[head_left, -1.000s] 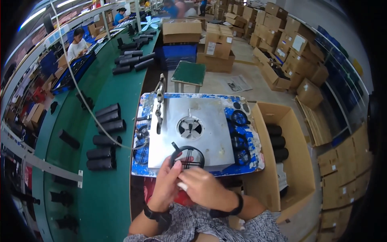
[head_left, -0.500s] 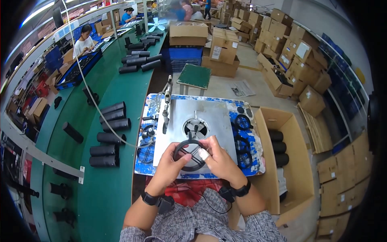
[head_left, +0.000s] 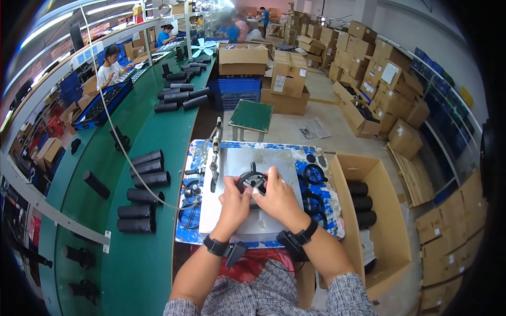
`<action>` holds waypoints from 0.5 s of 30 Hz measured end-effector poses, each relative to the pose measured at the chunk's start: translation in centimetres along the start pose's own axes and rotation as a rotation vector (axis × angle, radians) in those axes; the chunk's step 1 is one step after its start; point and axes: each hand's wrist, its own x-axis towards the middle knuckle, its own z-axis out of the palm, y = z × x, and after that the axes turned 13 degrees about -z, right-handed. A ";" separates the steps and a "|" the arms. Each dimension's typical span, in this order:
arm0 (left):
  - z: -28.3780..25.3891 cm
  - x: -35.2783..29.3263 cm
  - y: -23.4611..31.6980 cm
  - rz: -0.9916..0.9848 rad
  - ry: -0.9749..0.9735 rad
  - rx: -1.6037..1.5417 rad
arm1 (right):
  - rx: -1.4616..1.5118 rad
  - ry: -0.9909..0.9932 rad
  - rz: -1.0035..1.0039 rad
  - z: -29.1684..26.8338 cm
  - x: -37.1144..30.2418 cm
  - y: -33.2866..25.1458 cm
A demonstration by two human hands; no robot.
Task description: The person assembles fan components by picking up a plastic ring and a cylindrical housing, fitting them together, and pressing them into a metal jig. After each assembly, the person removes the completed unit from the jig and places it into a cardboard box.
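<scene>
A black plastic ring with a short tab (head_left: 253, 167) sits over the round opening in the flat metal plate (head_left: 282, 160). My left hand (head_left: 234, 204) grips its left side with bent fingers and the thumb inside. From the right, my right hand (head_left: 279, 197) holds the opposite side, its thumb also reaching inward. Both hands cover much of the ring and the opening, so whether it lies fully down cannot be seen. A metal valve fitting with a hose (head_left: 215, 150) stands at the plate's left edge.
More black rings (head_left: 314, 173) lie right of the plate on the blue-and-white worktable (head_left: 237, 244). Several black tubes (head_left: 137, 211) rest on the green bench (head_left: 118, 274) at left. An open carton (head_left: 392, 247) with black tubes stands at right. A green stool (head_left: 251, 115) is beyond.
Both hands have moved forward with the black ring, from the plate's near edge to over its round opening. The ring, tilted up before, now lies flatter. The view has shifted slightly.
</scene>
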 end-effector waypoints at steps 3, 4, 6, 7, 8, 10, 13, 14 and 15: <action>-0.2 2.1 0.9 0.063 0.076 0.251 | -0.063 -0.040 0.047 0.9 1.3 1.3; -0.2 2.6 1.0 0.095 0.112 0.378 | -0.094 -0.041 0.035 1.4 1.6 2.0; 0.2 3.0 1.0 0.055 0.124 0.416 | -0.152 -0.045 0.008 2.0 2.3 2.6; 0.6 3.2 1.0 0.016 0.133 0.455 | -0.152 -0.045 0.006 2.1 2.3 2.8; 0.8 3.2 0.9 -0.027 0.141 0.493 | -0.155 -0.061 0.019 2.1 2.3 2.8; 0.8 3.0 0.6 0.022 0.195 0.528 | -0.161 -0.091 0.045 1.9 2.2 2.8; 0.6 2.7 0.4 0.128 0.302 0.597 | -0.156 -0.118 0.023 1.3 2.2 2.6; 0.5 2.5 0.6 0.136 0.281 0.597 | -0.154 -0.129 0.011 1.1 2.2 2.7; 0.3 2.4 0.7 0.145 0.261 0.597 | -0.154 -0.129 0.011 0.9 2.2 3.1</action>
